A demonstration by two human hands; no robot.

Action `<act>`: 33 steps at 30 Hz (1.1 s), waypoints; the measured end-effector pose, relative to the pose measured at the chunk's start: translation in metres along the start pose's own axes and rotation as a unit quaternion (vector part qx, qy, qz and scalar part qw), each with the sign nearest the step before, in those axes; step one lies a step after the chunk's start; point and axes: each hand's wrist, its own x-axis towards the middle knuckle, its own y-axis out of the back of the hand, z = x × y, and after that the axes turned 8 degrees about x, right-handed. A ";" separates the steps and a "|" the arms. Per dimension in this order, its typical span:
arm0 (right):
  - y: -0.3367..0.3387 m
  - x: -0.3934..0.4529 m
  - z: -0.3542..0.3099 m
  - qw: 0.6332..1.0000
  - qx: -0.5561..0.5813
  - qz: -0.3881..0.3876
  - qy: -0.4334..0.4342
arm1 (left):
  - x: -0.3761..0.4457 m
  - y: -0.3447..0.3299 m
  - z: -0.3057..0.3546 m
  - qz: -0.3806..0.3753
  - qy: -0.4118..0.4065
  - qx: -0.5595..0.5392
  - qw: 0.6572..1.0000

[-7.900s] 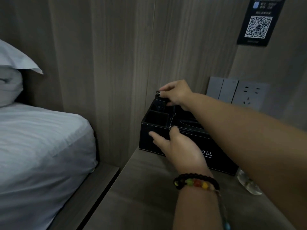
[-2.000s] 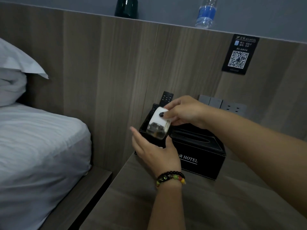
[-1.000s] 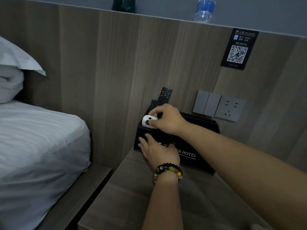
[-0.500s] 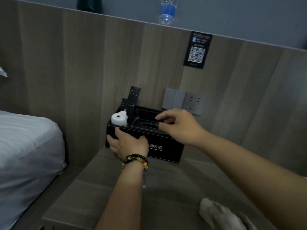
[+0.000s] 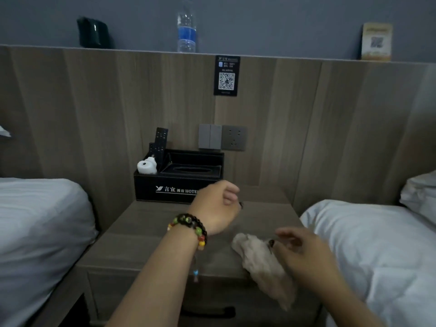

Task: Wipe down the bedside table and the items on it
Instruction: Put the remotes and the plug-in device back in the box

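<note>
Left hand (image 5: 215,207) loosely curled, holding nothing, raised above the bedside table (image 5: 146,234) in front of the black box (image 5: 175,185) at the table's back. Right hand (image 5: 304,252) half open, fingertips on the crumpled cloth (image 5: 257,260) near the front right edge; grip unclear. Remotes (image 5: 160,142) and a white device (image 5: 147,165) upright in the box's left pockets.

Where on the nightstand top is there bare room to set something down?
Bare: the bedside table top's left-front, between the black organizer box and the front edge. Crowded: right-front, under the cloth and right hand; the back-left, taken by the box.
</note>
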 end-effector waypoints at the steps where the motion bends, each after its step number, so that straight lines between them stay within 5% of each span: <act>1: 0.000 -0.004 0.002 1.000 -0.017 -0.010 0.000 | -0.015 -0.008 0.004 -0.023 -0.026 0.021 0.999; 7: -0.002 -0.018 0.011 0.998 0.042 -0.052 0.013 | -0.066 -0.047 -0.015 -0.178 -0.113 0.169 0.963; 10: 0.005 -0.019 0.009 0.991 0.128 -0.005 0.040 | -0.069 -0.060 -0.021 -0.130 -0.152 0.245 0.949; 16: 0.012 -0.007 -0.003 0.965 0.101 0.111 0.216 | -0.067 -0.039 -0.006 0.116 -0.257 0.298 0.912; 19: 0.010 0.005 0.006 0.971 -0.006 0.104 0.214 | -0.067 -0.038 -0.011 0.024 -0.217 0.236 0.947; 22: 0.009 0.004 0.020 0.963 -0.112 0.079 0.233 | -0.067 -0.054 -0.012 -0.060 -0.219 0.235 0.945; 28: 0.029 -0.014 0.012 0.981 -0.077 -0.127 0.123 | -0.047 -0.073 -0.009 -0.079 -0.209 0.253 0.941; 33: 0.040 -0.014 0.005 0.974 -0.030 -0.005 0.222 | -0.036 -0.050 0.017 -0.039 -0.221 0.274 0.935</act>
